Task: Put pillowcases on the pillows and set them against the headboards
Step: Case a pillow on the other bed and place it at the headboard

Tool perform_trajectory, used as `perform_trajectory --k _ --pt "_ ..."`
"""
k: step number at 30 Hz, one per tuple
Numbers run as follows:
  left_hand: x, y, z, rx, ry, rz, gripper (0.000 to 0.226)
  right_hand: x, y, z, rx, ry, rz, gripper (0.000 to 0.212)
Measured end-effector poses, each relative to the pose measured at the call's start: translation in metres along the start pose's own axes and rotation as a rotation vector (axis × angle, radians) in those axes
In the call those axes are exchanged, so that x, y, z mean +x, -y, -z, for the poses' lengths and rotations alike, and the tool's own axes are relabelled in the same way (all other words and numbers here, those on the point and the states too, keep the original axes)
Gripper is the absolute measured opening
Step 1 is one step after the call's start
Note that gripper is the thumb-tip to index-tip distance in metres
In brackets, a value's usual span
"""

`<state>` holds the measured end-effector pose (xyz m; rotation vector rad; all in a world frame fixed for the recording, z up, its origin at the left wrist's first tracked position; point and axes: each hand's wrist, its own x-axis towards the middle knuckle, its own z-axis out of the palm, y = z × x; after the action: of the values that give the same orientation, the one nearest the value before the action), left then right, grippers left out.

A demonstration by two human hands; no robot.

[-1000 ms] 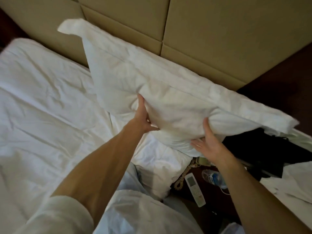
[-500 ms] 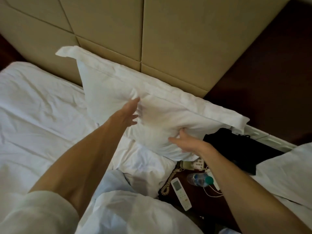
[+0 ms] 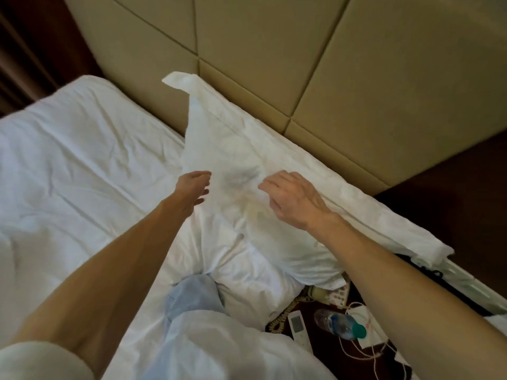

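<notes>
One white cased pillow [image 3: 274, 187] leaned on the beige padded headboard [image 3: 274, 64], at the head of the white-sheeted bed [image 3: 82, 174].

The pillow's cloth was white and wrinkled, with a flat flange along its top edge and one pointed corner standing up at the far end; its near end reached over the bed's edge, above the dark bedside table [image 3: 323, 349]. Two hands were there: the left hand [image 3: 193, 192] and the right hand [image 3: 293, 201], both with loosely spread fingers and holding nothing, just in front of the pillow's face; whether they touched it I could not tell. The bed to the left lay free. On the table were one plastic water bottle [image 3: 340, 325], one white remote control [image 3: 297, 326] and one corded telephone [image 3: 329, 293].
</notes>
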<state>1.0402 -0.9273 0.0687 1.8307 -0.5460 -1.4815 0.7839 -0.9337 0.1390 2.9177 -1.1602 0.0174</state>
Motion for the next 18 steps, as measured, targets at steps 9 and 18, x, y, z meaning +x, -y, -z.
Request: perform_trajectory --k 9,18 --pt "0.068 0.009 0.021 -0.298 -0.162 0.263 0.071 0.138 -0.007 -0.002 -0.044 0.018 -0.269 0.054" --pt "0.127 -0.029 -0.014 -0.442 -0.197 0.32 0.071 0.243 -0.034 -0.011 0.041 0.172 -0.455 0.03"
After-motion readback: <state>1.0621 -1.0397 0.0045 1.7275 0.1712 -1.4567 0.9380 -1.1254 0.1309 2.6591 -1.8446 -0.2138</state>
